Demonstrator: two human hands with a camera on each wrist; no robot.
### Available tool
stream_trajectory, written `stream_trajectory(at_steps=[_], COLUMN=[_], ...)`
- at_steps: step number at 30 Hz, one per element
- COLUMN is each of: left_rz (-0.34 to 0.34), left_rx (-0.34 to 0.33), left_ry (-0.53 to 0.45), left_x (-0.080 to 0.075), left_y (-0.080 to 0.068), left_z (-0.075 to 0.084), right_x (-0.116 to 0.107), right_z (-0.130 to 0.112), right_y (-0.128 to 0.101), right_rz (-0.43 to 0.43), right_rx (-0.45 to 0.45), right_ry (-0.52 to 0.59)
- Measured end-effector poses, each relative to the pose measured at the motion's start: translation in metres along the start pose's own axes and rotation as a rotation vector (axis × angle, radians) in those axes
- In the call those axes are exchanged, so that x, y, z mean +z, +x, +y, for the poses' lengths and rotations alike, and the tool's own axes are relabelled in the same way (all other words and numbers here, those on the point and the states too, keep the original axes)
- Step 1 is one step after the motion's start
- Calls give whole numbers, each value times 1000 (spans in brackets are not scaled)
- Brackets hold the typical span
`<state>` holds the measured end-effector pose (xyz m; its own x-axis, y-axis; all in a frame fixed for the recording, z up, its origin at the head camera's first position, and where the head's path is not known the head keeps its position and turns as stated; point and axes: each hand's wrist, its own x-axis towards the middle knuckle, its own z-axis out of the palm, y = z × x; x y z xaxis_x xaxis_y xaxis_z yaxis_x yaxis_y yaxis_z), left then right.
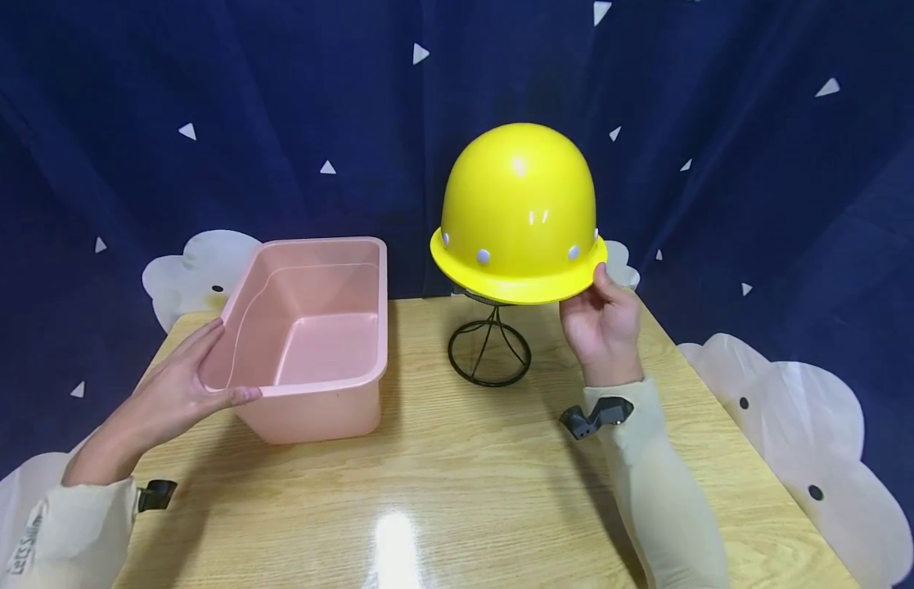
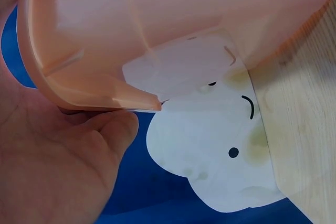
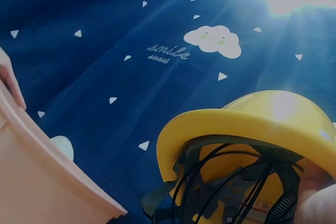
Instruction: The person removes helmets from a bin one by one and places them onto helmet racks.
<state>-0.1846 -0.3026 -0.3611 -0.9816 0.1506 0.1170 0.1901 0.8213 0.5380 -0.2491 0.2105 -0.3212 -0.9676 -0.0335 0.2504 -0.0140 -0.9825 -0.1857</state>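
A yellow hard hat point(image 1: 519, 213) sits over a black wire stand point(image 1: 489, 384), whose round base rests on the table. My right hand point(image 1: 605, 327) pinches the right end of its brim, thumb on the outer side. The right wrist view looks up under the hard hat point(image 3: 283, 103), where dark straps and the stand's wires show inside. At the left is a pink plastic basin point(image 1: 317, 413) with nothing in it. Its near left corner is gripped by my left hand point(image 1: 169, 393). In the left wrist view, bent fingers press against the rim of the basin point(image 2: 79, 77).
Everything is on a light wooden table point(image 1: 457, 491). A dark blue curtain point(image 1: 339, 98) with white triangles hangs behind it and down the sides. White cloud shapes point(image 1: 795, 425) border the table's edges.
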Motion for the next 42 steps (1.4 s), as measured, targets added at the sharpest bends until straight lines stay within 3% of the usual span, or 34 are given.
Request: stream_trajectory(at_steps=[7, 13, 23, 42], left_rz=[5, -2, -11, -11], left_rx=[-2, -13, -21, -13], left_ry=[-17, -19, -6, 13], left_x=[1, 2, 1, -4], left_y=[0, 2, -1, 3], left_z=[0, 2, 1, -1], right_x=[-12, -22, -29, -32], right_z=[0, -4, -14, -8], right_y=[-1, -1, -2, -3], right_rz=[42, 57, 33, 6], right_rx=[33, 52, 108, 71], right_ry=[-7, -84, -175, -352])
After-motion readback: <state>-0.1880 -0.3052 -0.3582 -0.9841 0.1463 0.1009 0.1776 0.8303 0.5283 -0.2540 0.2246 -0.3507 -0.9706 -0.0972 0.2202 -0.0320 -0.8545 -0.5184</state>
